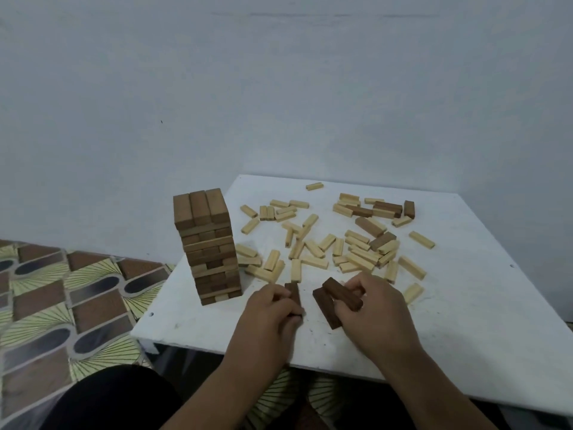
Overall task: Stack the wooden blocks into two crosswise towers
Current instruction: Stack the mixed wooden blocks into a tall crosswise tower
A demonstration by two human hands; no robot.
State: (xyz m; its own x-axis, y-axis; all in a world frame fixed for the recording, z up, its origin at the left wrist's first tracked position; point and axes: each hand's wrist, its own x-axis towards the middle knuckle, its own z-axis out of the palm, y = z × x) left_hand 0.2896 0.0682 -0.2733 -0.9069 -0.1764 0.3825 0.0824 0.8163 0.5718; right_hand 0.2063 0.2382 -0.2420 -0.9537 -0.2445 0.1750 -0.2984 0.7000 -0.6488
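Observation:
A tall crosswise tower (pixel 208 246) of brown wooden blocks stands at the left edge of the white table (pixel 465 321). My left hand (pixel 266 311) grips a dark brown block (pixel 294 293) that lies on the table just right of the tower's foot. My right hand (pixel 372 308) holds another dark block (pixel 341 293) slightly raised and slanted. That block crosses over a third dark block (pixel 325 308) lying flat beneath it. Many loose pale blocks (pixel 313 248) lie scattered behind my hands.
A few more dark blocks (pixel 376 209) sit among the pale ones at the back right. The table stands against a plain wall. A patterned floor mat (pixel 62 299) lies to the left, and my dark-clothed knee (pixel 108 401) is at the bottom.

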